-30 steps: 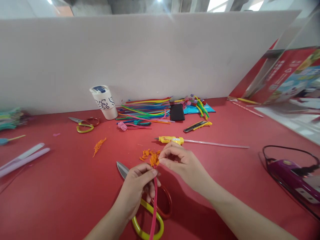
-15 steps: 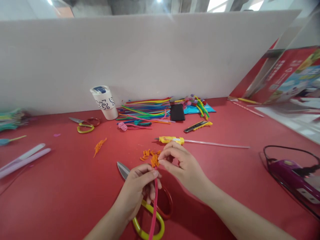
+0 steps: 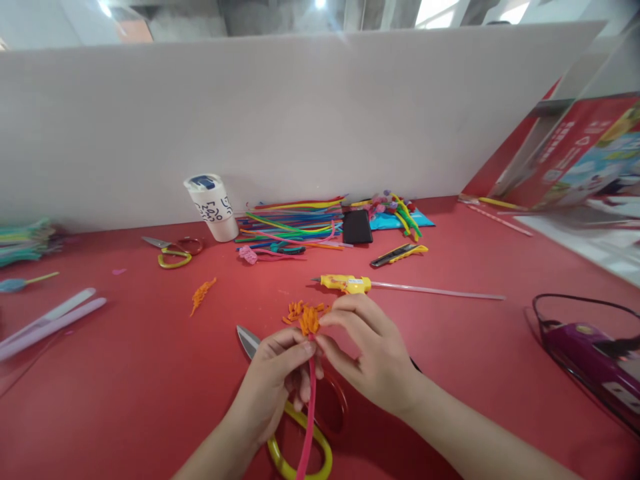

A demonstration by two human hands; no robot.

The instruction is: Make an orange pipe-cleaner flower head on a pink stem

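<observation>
Toward the near edge of the red table (image 3: 150, 387), large scissors (image 3: 296, 415) with one yellow and one red handle lie beneath the left hand (image 3: 280, 363), which pinches a pink chenille stem (image 3: 309, 427). An orange tuft (image 3: 309, 321) tops the stem, just above that grip. The right hand (image 3: 373, 350) is beside the tuft, thumb and forefinger narrowly parted; whether they touch it is hard to tell. A purple power strip (image 3: 583, 357) lies toward the right edge. Just beyond the tuft are orange clippings (image 3: 296, 311), then a yellow glue gun (image 3: 345, 283). Farther off lie a utility knife (image 3: 397, 255) and, leftward, smaller scissors (image 3: 174, 265). Along the far edge, a white tumbler (image 3: 214, 210) stands beside a colorful bundle (image 3: 295, 220) of stems.
</observation>
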